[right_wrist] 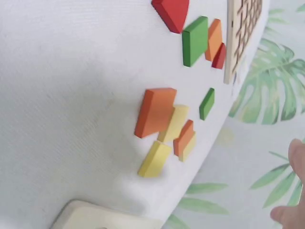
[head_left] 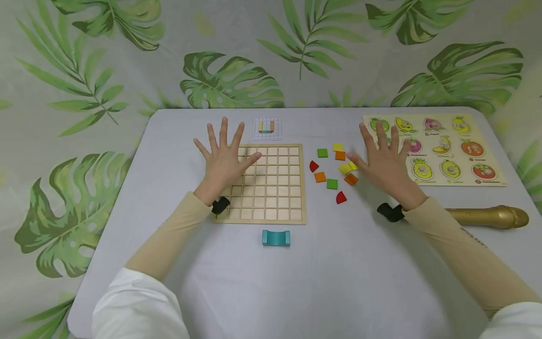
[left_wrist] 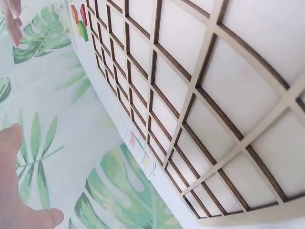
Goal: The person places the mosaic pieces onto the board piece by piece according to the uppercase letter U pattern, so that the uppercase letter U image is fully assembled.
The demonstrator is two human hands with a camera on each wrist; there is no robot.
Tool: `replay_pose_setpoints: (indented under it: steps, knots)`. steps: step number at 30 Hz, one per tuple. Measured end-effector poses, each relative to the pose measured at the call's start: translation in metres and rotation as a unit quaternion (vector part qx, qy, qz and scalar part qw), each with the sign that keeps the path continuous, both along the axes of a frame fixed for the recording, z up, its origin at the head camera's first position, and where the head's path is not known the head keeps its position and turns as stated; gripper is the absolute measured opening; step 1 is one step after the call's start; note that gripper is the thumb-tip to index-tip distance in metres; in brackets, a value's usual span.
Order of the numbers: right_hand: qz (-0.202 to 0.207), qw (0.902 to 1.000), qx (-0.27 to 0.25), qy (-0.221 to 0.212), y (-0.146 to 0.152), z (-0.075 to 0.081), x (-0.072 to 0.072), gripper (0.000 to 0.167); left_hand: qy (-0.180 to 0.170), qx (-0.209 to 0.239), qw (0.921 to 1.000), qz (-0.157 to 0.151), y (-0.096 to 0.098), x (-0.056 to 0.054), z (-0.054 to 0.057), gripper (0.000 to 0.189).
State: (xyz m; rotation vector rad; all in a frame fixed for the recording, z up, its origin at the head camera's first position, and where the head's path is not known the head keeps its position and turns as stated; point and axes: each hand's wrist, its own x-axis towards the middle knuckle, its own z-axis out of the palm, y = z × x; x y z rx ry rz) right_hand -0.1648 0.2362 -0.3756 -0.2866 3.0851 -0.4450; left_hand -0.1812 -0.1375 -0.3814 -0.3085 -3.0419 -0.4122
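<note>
Both hands spread wide, holding nothing. Left hand (head_left: pixel 222 165): fingers fanned, over the far left part of the grid board (head_left: pixel 259 190). Right hand (head_left: pixel 384 165): likewise fanned, well right of the board, just past the loose tiles. Cannot tell how high above the table (head_left: pixel 313 282).

Locate the tiles, all to the right of the board: green tiles (head_left: pixel 332 184), yellow tiles (head_left: pixel 338 147), orange tiles (head_left: pixel 320 177), red wedges (head_left: pixel 341 197). Note some lying close together or touching, others apart. Picture card (head_left: pixel 267 126) just beyond the board's far edge, showing a U in the same colours. Teal block (head_left: pixel 276 238) just off the near edge. Fruit puzzle (head_left: pixel 457 182) well right of the board; gold stick (head_left: pixel 487 217) also well right, about level with the near edge, partly hidden by the right sleeve (head_left: pixel 457 249).

Judge the step: apparently the start, with no tile seen placed. Judge the next move: probably calls for pinching one tile, matching colour to the card, and setting down squarely in a board cell.
</note>
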Motion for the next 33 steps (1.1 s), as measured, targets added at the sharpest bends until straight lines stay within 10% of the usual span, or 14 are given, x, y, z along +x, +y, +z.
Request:
replay_pose_setpoints:
  steps: [8, 14, 23, 33]
  knots:
    - [0.108, 0.9854, -0.123, 0.045, 0.008, 0.011, -0.015, 0.072, 0.004, 0.008, 0.9999, -0.01, -0.013, 0.003, 0.005, 0.086]
    - [0.118, 0.9661, -0.229, -0.001, 0.013, 0.018, -0.031, 0.061, -0.007, 0.066, 0.9969, -0.043, -0.032, 0.006, 0.007, 0.082]
    - [0.086, 0.9289, -0.339, -0.121, 0.017, 0.02, -0.06, 0.049, -0.103, 0.209, 0.967, -0.104, -0.072, 0.007, -0.011, 0.076]
    - [0.078, 0.9083, -0.369, -0.18, 0.019, 0.002, -0.086, 0.039, -0.19, 0.225, 0.9473, -0.126, -0.095, 0.008, -0.038, 0.078]
